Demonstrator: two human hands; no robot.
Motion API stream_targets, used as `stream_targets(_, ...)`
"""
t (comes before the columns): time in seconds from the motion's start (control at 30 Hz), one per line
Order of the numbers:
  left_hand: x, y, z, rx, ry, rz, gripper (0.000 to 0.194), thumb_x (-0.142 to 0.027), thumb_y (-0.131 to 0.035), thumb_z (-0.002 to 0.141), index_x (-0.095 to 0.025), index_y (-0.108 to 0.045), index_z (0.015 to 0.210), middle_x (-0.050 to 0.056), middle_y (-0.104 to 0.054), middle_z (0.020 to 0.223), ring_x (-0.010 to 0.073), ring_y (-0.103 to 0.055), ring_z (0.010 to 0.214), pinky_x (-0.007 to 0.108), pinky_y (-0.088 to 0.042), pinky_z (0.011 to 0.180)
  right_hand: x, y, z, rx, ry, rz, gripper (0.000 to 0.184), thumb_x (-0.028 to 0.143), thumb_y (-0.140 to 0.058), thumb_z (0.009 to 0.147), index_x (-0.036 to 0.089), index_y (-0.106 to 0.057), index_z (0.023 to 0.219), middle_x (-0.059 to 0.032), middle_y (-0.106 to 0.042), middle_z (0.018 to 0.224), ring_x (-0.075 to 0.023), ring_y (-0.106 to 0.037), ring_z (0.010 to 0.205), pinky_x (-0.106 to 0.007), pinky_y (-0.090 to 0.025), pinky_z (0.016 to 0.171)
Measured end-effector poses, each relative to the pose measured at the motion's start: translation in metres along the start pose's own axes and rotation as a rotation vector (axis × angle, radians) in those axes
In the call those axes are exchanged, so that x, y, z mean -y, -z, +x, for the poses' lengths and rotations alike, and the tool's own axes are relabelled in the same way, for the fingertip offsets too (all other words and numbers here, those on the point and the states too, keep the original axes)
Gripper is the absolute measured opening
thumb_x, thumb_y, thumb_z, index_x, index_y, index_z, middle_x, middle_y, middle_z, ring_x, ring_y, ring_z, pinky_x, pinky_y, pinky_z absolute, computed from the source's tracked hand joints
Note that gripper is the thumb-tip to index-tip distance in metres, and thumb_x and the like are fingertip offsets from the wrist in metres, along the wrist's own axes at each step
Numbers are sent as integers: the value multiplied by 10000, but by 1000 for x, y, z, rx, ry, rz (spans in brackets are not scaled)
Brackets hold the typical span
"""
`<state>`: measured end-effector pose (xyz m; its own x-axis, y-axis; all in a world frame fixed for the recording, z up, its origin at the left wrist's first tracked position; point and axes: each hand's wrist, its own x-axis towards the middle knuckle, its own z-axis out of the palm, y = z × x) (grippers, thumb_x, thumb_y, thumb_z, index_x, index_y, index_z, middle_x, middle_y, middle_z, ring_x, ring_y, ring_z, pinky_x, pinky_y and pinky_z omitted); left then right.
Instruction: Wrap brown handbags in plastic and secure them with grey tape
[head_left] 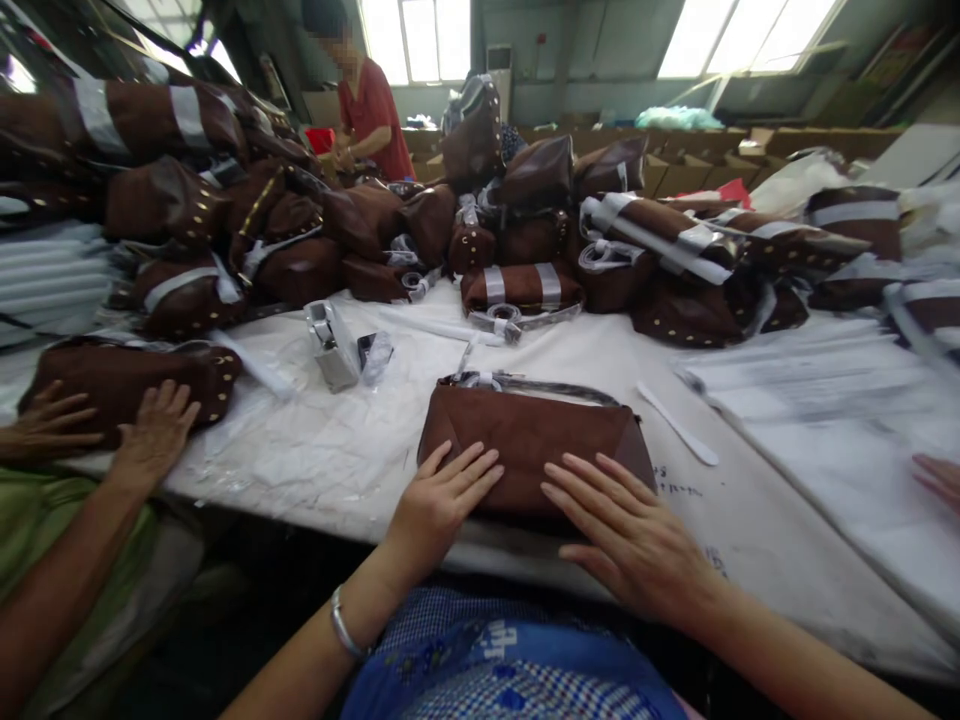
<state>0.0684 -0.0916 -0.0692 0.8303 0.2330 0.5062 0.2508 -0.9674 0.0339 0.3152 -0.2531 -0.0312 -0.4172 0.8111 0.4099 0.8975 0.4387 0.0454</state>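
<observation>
A dark brown handbag (532, 430) lies on its side at the near edge of the white-covered table, its wrapped strap along the far side. My left hand (442, 490) rests on the bag's left front, fingers stretched out. On the bag's right front lies my right hand (622, 520), its fingers also straight and a little apart. Both palms face the bag and neither hand grips it. Just right of the bag is a flat white plastic strip (679, 425).
Brown handbags with white wrapping (517, 290) are heaped across the back. At left, a co-worker's hands (154, 430) press another brown bag (127, 380). A tape dispenser (331, 345) stands mid-table. White sheets (817, 400) lie at right. A person in red (375, 120) stands behind.
</observation>
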Motion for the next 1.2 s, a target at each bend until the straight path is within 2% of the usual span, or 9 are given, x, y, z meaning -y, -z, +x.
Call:
stream_targets(0.13,-2,3,1,39,-1,-18,440,-109,-422,987,-206,-519,1404,28,-539,1468,225,-471,1380,468,-342,1167,6,-11,5,76,-14,29,625,374,-601,961,80,-420,1482,-170,-477,1497,-330,-412,1408,-503,-439,1125)
stream_targets(0.3,-2,-17,-15,-265,-77,-31,363,-111,-490,996,-246,-606,1312,4,-726,1191,144,-616,1162,336,-398,1093,28,44,36,-117,119,705,364,278,-491,1018,156,-562,1354,-131,-709,1188,-209,-652,1147,-316,-561,964)
stream_targets(0.4,-6,-33,-23,-368,-2,-58,328,-126,-519,992,-271,-645,1257,-4,-754,1069,134,-648,1005,317,-434,1004,30,41,47,-145,-2,971,289,329,-453,1033,210,-681,1165,-92,-747,1008,-183,-714,927,-270,-585,829)
stream_targets(0.57,-14,-42,-25,-394,1,-108,239,-172,-551,986,-251,-689,1163,6,-754,981,147,-639,921,318,-454,878,27,-14,49,84,-362,862,330,380,-485,1020,178,-740,960,-71,-747,885,-166,-709,799,-245,-567,766)
stream_targets(0.83,-16,-47,-35,-363,20,-65,299,-165,-563,978,-278,-650,1242,-27,-752,1082,123,-651,1003,332,-428,1054,60,-4,110,-38,-24,864,473,622,-596,889,273,-706,1189,-91,-738,1109,-276,-695,1052,-350,-585,883)
stream_targets(0.97,-21,-48,-45,-296,44,-41,323,-173,-516,1002,-281,-612,1291,-36,-738,1160,119,-626,1173,395,-284,1227,65,7,100,-25,134,852,508,635,-604,870,340,-656,1280,-66,-710,1216,-297,-653,1161,-379,-580,929)
stream_targets(1.07,-23,-47,-48,-248,95,-103,300,-232,-454,1028,-283,-627,1267,-30,-739,1163,132,-634,1183,393,-307,1230,52,-2,88,19,298,902,533,610,-579,895,371,-578,1372,-50,-665,1311,-301,-591,1255,-409,-548,995)
stream_targets(1.13,-23,-50,-49,-244,95,-133,311,-235,-417,1037,-273,-636,1254,-21,-735,1179,133,-636,1186,366,-349,1211,38,-15,89,31,273,909,541,565,-491,960,323,-508,1443,-87,-618,1375,-300,-556,1294,-449,-511,1040)
stream_targets(1.2,-22,-55,-49,-276,62,-131,321,-205,-402,1034,-252,-644,1240,-4,-732,1189,140,-637,1189,367,-405,1177,27,-26,97,7,93,873,518,493,-398,1019,252,-476,1470,-137,-589,1402,-279,-553,1299,-457,-490,1056)
